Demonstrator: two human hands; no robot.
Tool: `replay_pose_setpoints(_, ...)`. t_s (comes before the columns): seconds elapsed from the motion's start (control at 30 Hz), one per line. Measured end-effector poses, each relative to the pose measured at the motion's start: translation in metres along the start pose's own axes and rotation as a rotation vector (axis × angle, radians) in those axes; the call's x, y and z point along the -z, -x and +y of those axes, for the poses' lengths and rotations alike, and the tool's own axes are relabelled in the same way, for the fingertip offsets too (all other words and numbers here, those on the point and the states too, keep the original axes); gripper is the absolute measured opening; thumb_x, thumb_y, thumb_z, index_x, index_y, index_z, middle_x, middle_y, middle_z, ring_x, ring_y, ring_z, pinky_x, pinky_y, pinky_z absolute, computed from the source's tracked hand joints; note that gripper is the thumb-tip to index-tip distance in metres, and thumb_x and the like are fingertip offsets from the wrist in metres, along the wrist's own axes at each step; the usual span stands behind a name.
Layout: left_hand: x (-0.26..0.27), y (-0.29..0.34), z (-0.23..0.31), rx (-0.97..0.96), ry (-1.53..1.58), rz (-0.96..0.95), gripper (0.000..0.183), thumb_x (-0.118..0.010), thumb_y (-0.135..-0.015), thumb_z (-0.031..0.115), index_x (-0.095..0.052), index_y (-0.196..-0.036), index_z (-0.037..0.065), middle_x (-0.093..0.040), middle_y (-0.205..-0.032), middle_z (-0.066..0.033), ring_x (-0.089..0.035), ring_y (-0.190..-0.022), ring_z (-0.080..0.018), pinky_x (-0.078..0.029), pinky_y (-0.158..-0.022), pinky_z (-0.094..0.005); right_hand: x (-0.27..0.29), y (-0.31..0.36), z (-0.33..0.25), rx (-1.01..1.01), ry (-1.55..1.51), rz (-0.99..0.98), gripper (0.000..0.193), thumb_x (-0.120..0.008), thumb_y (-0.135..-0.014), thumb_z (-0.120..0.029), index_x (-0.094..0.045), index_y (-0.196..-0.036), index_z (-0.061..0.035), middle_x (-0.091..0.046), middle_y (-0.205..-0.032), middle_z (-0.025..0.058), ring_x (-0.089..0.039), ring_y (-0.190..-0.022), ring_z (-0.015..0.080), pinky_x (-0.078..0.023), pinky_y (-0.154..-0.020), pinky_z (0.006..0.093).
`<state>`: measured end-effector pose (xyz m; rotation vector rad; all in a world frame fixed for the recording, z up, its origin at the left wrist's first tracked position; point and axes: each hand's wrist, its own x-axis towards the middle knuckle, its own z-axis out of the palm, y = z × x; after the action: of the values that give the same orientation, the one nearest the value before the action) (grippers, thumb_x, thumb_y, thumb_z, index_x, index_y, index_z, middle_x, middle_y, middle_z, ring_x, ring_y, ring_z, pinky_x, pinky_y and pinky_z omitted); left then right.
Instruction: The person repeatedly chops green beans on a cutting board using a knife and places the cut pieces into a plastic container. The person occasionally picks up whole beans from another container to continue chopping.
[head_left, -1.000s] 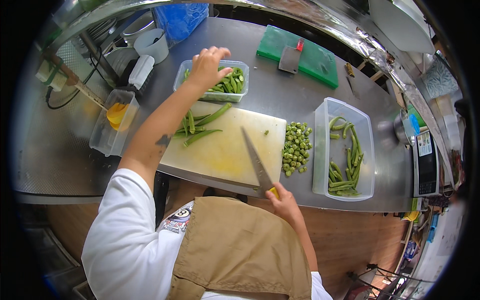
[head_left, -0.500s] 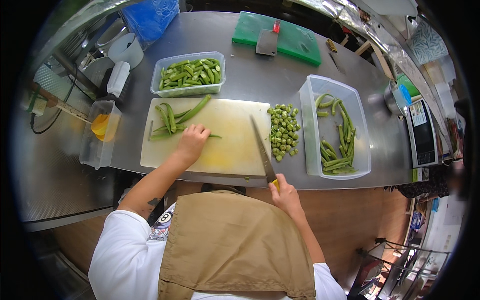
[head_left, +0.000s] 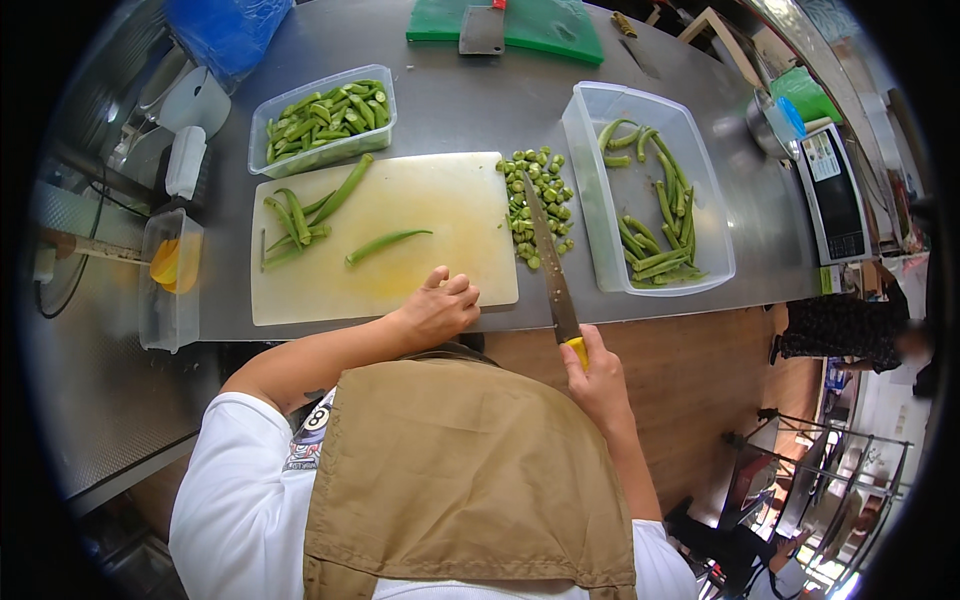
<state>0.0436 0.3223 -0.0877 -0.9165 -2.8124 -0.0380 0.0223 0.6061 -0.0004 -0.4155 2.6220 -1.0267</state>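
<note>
My right hand [head_left: 597,375] grips the yellow handle of a long knife [head_left: 550,260], its blade pointing away over the cut okra pieces [head_left: 538,200]. Fingers curled, my left hand [head_left: 440,305] rests at the near edge of the white cutting board [head_left: 440,190]; anything inside its curl is hidden. A single okra pod [head_left: 388,246] lies on the board just beyond that hand, touching neither hand. Several more okra pods [head_left: 295,220] are grouped on the board's left side.
Beyond the board stands a clear tub of cut okra [head_left: 325,125]. To the right, a larger clear bin [head_left: 712,225] holds whole pods. A cleaver [head_left: 482,30] lies on a green board [head_left: 560,40] at the back. Another person [head_left: 835,325] is at the far right.
My left hand has come off the okra pods and moved right and nearer to me, leaving one pod alone mid-board. The knife has shifted slightly right and nearer. The whole view has shifted.
</note>
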Motion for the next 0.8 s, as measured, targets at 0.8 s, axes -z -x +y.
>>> replay_pose_setpoints(0.8, 0.041, 0.016, -0.065, 0.833, 0.339, 0.055, 0.034, -0.068, -0.083, 0.008, -0.059, -0.115, 0.009, -0.060, -0.113, -0.0118, -0.056, -0.108, -0.0327, -0.047, -0.092, -0.0431, -0.047, -0.014, 0.008, -0.014, 0.060, -0.145, 0.036, -0.058, -0.094, -0.032, -0.051, -0.122, -0.0097, -0.068, -0.082, 0.0234, -0.065, -0.078, 0.0453, -0.051, -0.067, 0.0527)
